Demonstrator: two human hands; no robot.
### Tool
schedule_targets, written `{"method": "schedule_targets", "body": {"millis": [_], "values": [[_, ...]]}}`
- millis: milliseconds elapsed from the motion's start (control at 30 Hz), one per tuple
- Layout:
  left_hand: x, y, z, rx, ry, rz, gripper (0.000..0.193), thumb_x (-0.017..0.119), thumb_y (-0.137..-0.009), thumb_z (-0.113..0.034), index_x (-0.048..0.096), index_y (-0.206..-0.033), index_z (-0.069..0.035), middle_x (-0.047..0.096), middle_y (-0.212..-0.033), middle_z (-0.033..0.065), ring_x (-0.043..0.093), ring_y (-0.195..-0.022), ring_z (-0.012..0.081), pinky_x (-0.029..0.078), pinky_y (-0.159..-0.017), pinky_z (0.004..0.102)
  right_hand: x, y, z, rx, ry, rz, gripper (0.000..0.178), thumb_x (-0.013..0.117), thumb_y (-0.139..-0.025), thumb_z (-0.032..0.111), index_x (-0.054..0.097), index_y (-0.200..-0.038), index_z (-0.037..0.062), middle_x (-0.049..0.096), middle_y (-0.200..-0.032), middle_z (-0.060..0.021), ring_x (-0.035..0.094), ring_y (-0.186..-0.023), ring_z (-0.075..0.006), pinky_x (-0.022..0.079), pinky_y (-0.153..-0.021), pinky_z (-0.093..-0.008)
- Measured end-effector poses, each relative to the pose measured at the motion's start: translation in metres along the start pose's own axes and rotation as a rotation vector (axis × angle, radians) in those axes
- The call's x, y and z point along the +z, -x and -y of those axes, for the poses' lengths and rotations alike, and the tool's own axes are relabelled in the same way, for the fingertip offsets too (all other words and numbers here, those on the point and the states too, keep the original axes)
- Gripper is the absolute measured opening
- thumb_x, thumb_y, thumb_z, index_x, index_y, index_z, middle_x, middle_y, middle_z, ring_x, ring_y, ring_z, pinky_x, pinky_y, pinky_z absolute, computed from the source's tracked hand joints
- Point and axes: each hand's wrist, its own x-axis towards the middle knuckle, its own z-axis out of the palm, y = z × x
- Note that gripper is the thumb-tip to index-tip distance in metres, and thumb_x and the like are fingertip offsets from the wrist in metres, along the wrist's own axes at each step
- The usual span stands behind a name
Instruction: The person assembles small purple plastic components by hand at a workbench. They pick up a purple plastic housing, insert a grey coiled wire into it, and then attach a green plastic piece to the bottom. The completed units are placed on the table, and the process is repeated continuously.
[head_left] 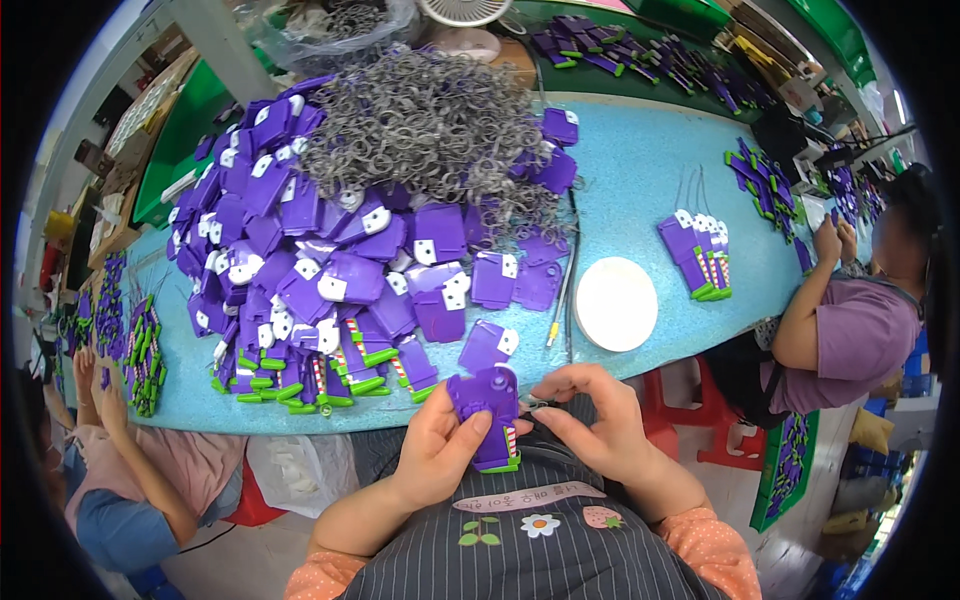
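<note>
Blue table (pixel 640 165) | your left hand (pixel 432 446), half-closed, holds one purple piece (pixel 490 390) | your right hand (pixel 608 428) pinches small grey part (pixel 537 404)

A hand could pass at the right over the bare blue tabletop (pixel 620 190) between the round white disc (pixel 616 304) and the fanned purple-and-green pieces (pixel 683 245). The disc stands just beyond the right hand (pixel 585 415). Leftward, the broad pile of purple plastic pieces (pixel 310 290) blocks the way, grey wire rings (pixel 420 130) heaped over its far side; a black cable (pixel 571 280) runs between pile and disc.
</note>
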Motion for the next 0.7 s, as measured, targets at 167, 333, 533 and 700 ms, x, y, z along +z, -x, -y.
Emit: {"method": "schedule_targets", "body": {"millis": [167, 333, 533, 700], "values": [[0.011, 0.004, 0.011, 0.007, 0.014, 0.023, 0.032, 0.042, -0.095, -0.006, 0.035, -0.125, 0.003, 0.055, -0.115, 0.0170, 0.060, -0.102, 0.0254, 0.049, -0.088, 0.0344, -0.012, 0.014, -0.011, -0.116, 0.037, -0.151, 0.007, 0.064, -0.077, 0.001, 0.060, -0.083, 0.0013, 0.060, -0.098, -0.0130, 0.059, -0.089, -0.0251, 0.045, -0.079, -0.0320], [0.001, 0.005, 0.008, -0.080, 0.028, -0.002, 0.030, 0.042, -0.095, -0.005, 0.038, -0.124, 0.002, 0.054, -0.118, 0.0202, 0.060, -0.102, 0.0270, 0.049, -0.088, 0.0358, -0.067, 0.018, -0.032, -0.095, 0.697, -0.633, 0.007, 0.063, -0.073, -0.001, 0.061, -0.079, 0.0009, 0.054, -0.084, -0.0101, 0.051, -0.075, -0.0223, 0.040, -0.063, -0.0310], [0.000, 0.004, 0.009, -0.147, 0.012, -0.041, 0.034, 0.041, -0.093, -0.004, 0.035, -0.125, 0.002, 0.055, -0.116, 0.0254, 0.061, -0.100, 0.0315, 0.049, -0.089, 0.0405, -0.069, 0.013, -0.044, -0.043, 0.711, -0.552, 0.005, 0.063, -0.075, 0.000, 0.061, -0.079, 0.0010, 0.054, -0.080, -0.0097, 0.050, -0.075, -0.0229, 0.040, -0.067, -0.0311], [0.003, 0.008, 0.000, -0.164, -0.003, -0.019, 0.036, 0.041, -0.093, -0.003, 0.033, -0.128, 0.002, 0.053, -0.118, 0.0247, 0.060, -0.103, 0.0306, 0.048, -0.090, 0.0399, -0.057, 0.017, -0.021, -0.006, 0.196, -0.630, 0.003, 0.059, -0.079, -0.003, 0.058, -0.082, -0.0007, 0.053, -0.085, -0.0078, 0.049, -0.077, -0.0141, 0.039, -0.069, -0.0249]]}}
